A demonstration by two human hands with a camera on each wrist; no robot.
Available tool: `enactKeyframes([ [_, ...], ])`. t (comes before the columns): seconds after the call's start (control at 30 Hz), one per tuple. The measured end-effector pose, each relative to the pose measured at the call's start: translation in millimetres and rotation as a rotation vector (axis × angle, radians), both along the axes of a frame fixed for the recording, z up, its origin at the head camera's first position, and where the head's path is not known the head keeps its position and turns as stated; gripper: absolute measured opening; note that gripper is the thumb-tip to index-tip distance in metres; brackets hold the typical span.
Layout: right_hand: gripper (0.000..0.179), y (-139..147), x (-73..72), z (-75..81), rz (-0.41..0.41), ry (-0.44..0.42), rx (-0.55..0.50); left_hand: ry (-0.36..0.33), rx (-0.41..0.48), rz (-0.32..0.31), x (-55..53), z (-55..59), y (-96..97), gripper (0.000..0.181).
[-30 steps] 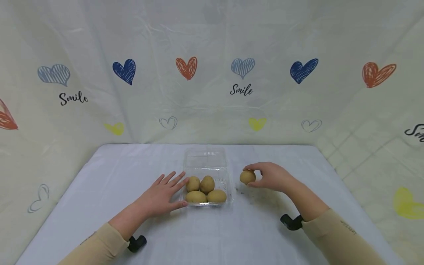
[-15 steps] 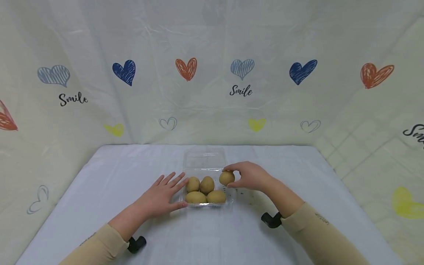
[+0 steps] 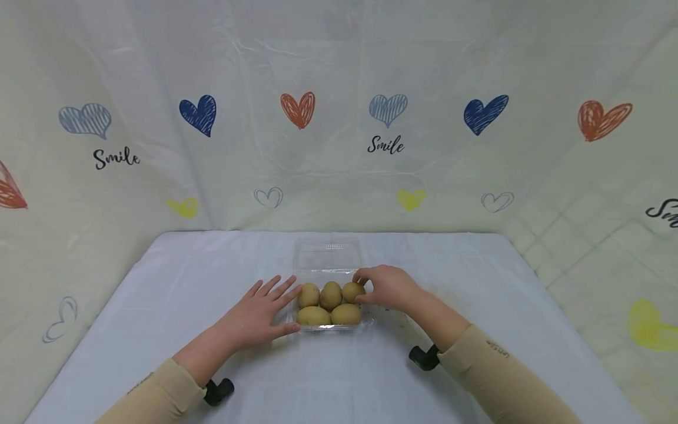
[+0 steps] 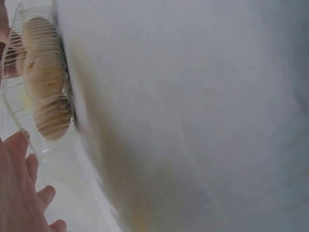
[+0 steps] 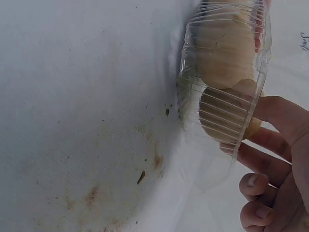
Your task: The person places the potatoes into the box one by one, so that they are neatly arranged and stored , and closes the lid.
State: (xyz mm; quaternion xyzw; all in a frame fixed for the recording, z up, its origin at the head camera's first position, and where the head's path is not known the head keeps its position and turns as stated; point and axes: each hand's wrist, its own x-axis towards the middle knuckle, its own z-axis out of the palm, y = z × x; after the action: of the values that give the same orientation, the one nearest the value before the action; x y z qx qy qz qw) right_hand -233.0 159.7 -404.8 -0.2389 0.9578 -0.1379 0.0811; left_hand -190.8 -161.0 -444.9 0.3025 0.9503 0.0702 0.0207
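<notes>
A clear plastic clamshell box (image 3: 328, 327) with its lid (image 3: 327, 254) folded back stands mid-table, several potatoes (image 3: 313, 316) inside it in two rows. At the back right of the box, my right hand (image 3: 389, 287) pinches a potato (image 3: 352, 292) between thumb and fingers, low among the others. In the right wrist view that potato (image 5: 219, 113) shows through the ribbed wall, thumb and fingers reaching over the rim. With fingers spread and straight, my left hand (image 3: 259, 315) touches the left side of the box, thumb at its front corner.
A white cloth covers the table (image 3: 318, 383). Brown dirt crumbs (image 5: 141, 177) lie on it to the right of the box. Behind stands a pale backdrop (image 3: 328, 159) printed with hearts. A black wrist camera (image 3: 424, 357) sits under the right sleeve.
My right hand has carried the potato leftward from beside the box and lowered it into the back right corner. The left hand stays at the box's left side.
</notes>
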Motion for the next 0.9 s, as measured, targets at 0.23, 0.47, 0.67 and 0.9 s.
enactKeyframes([
  [0.23, 0.033, -2, -1.8, -1.8, 0.030, 0.010, 0.001, 0.002, 0.001, -0.002, -0.6, -0.6, 0.0, 0.085],
  [0.47, 0.031, -6, -3.3, -1.8, 0.026, 0.058, 0.053, -0.002, 0.015, -0.005, -0.1, 0.1, 0.2, 0.083],
  [0.67, 0.023, -11, -3.0, -5.8, 0.002, 0.176, 0.074, 0.002, 0.024, -0.001, -1.4, -3.8, 0.5, 0.084],
  [0.9, 0.020, -14, -5.9, -7.5, 0.004, 0.184, 0.088, -0.004, 0.018, 0.000, -0.8, -0.1, 1.8, 0.082],
])
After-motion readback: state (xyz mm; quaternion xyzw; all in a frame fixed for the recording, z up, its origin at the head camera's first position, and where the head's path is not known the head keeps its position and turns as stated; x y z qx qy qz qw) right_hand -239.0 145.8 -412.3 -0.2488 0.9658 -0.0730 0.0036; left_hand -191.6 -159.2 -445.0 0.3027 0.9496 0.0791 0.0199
